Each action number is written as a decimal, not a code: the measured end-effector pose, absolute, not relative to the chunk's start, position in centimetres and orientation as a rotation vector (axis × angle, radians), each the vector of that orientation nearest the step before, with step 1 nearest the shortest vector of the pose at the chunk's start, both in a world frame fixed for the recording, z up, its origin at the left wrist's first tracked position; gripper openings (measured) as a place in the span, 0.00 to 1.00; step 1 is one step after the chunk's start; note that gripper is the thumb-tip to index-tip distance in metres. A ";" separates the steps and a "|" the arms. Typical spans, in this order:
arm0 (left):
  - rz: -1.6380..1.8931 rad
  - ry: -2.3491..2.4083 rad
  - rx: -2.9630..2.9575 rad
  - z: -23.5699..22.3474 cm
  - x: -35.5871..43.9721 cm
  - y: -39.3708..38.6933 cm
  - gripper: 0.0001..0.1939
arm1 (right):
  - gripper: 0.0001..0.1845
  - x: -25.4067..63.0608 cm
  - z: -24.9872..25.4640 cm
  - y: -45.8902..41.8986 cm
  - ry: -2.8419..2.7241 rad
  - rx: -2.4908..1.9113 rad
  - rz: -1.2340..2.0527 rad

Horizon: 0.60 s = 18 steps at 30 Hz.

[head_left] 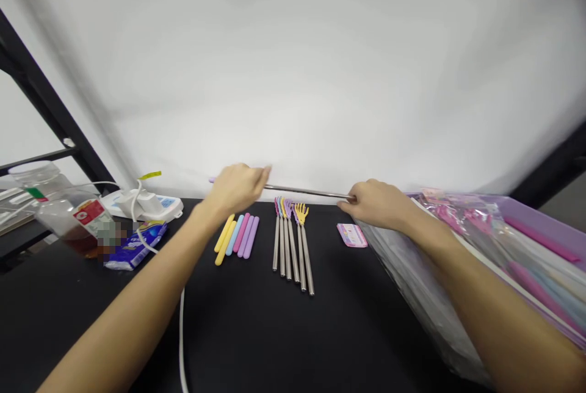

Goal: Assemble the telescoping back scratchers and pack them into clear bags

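Note:
A back scratcher [306, 190] with a thin metal rod is stretched level between my two hands, close to the white wall. My left hand [238, 188] is closed around its purple handle, whose tip sticks out on the left. At the other end, the fingers of my right hand [378, 202] are wrapped round the rod; the claw is hidden there. Below the rod lie several metal rods with coloured claws [293, 246], side by side. Left of them rests a row of loose yellow, blue, pink and purple handles [237, 236]. A small pink card [352, 235] lies under my right hand.
On the right stands a purple bin [531, 213] with clear-bagged pink items and plastic bags [412, 277]. To the left are a jar [68, 213], a blue packet [135, 249], a power strip [169, 205] and a white cable [182, 332] crossing the black table [256, 332].

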<state>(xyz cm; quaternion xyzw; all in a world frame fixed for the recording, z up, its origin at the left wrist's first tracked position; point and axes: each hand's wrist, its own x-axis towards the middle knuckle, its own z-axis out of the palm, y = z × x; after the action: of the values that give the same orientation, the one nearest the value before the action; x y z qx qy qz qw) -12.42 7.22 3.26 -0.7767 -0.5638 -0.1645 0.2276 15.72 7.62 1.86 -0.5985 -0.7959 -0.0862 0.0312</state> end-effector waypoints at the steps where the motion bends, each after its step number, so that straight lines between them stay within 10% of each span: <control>1: -0.444 -1.594 -2.078 3.5 -13.3 7.6 0.31 | 0.20 15.9 2.0 7.7 -2.444 -1.851 -0.277; 18: -0.556 -1.634 -1.793 4.5 -14.3 7.0 0.26 | 0.23 16.9 3.1 7.6 -2.339 -1.832 -0.263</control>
<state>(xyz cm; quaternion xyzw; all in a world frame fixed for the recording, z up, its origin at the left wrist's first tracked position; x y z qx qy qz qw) -14.28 6.97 4.54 -0.6824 -0.6219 -0.2116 0.3206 16.92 7.55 3.13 -0.6122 -0.7818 -0.0880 0.0792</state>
